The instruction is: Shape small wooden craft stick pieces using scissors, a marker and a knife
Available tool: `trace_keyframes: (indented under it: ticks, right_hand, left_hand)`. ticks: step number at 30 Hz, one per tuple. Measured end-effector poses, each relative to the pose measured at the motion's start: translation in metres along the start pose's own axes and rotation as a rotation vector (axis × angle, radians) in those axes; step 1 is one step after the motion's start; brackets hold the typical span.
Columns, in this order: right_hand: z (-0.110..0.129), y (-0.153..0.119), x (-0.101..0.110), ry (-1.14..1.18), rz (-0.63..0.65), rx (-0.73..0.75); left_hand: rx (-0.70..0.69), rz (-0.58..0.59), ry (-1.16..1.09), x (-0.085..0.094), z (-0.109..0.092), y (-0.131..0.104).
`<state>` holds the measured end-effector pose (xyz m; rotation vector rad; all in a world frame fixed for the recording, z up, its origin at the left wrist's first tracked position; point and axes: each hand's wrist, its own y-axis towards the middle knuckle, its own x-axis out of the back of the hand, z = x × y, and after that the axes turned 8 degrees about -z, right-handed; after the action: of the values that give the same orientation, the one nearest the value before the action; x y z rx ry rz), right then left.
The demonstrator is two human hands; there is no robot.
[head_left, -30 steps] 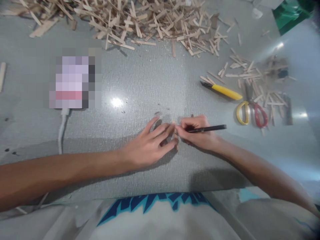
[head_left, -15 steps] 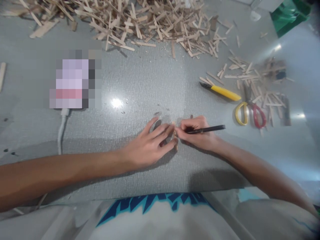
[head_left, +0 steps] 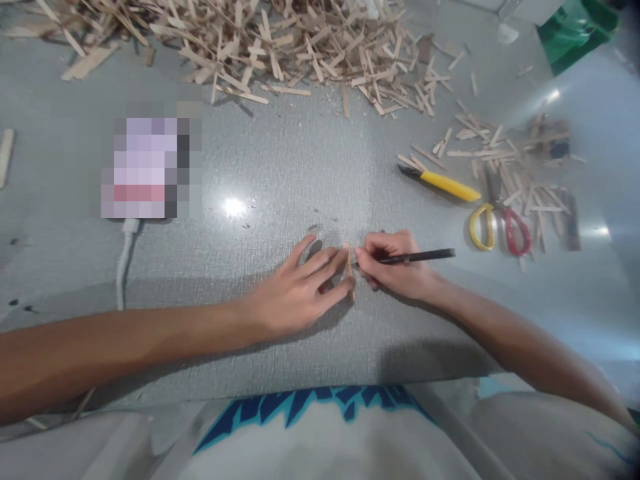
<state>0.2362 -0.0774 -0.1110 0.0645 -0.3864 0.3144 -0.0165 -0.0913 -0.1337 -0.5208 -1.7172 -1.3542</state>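
1. I see my left hand (head_left: 303, 290) uncurled, fingers spread, fingertips on a wooden craft stick (head_left: 349, 268) lying upon the grey table (head_left: 300, 160).
2. My right hand (head_left: 403, 275) grips a black pen (head_left: 433, 255), its tip at the stick's right edge; contact I can't tell.
3. Scissors (head_left: 497, 204) lie farther right.

Craft workspace: heaped wooden sticks (head_left: 313, 50), scissors (head_left: 499, 206) and yellow-handled tool (head_left: 447, 185) on a table (head_left: 295, 160).

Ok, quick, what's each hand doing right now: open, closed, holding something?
Left hand: open, spread, touching a small wooden stick.
Right hand: closed, holding a black pen.
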Motion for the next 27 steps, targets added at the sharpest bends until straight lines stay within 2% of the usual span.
trace_keyframes:
  ticks: [21,27]
  right_hand:
    - [-0.0017,0.001,-0.0003,-0.028,0.001,0.054]
    - [-0.001,0.0034,-0.0004,-0.094,-0.009,0.118]
  left_hand:
    - [0.0,0.015,0.015,0.0,-0.0003,-0.0002]
    - [0.001,0.0,0.016,-0.0016,-0.0001,-0.0021]
